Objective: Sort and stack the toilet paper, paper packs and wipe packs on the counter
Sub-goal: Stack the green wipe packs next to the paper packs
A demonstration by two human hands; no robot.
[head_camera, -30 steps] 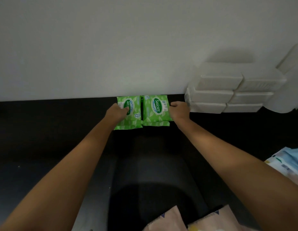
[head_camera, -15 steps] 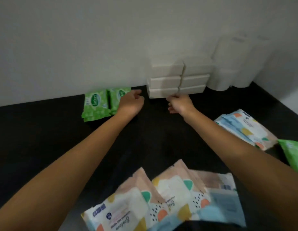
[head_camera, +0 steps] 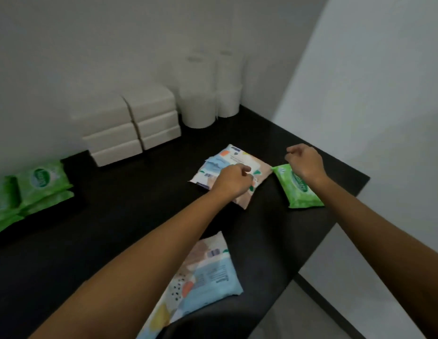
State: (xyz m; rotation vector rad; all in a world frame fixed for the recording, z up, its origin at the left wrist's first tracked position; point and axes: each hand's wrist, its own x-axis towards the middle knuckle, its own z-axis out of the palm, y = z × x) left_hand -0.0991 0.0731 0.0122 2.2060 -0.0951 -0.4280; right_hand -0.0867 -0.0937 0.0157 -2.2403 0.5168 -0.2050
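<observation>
At the worktop's (head_camera: 90, 241) near edge lies a soft patterned wipe pack (head_camera: 208, 272), partly hidden by our left forearm. Toward the right edge, our left hand (head_camera: 231, 181) hovers loosely curled over a second patterned pack (head_camera: 234, 157); whether it touches is unclear. Our right hand (head_camera: 304, 162), loosely curled and holding nothing, hangs above a single green wipe pack (head_camera: 298, 194). At the left edge, green packs (head_camera: 41, 184) are stacked, cut off. Along the far edge stand six white rectangular paper packs (head_camera: 132, 123), in two stacks of three, and toilet rolls (head_camera: 208, 94), blurred, in the far corner.
</observation>
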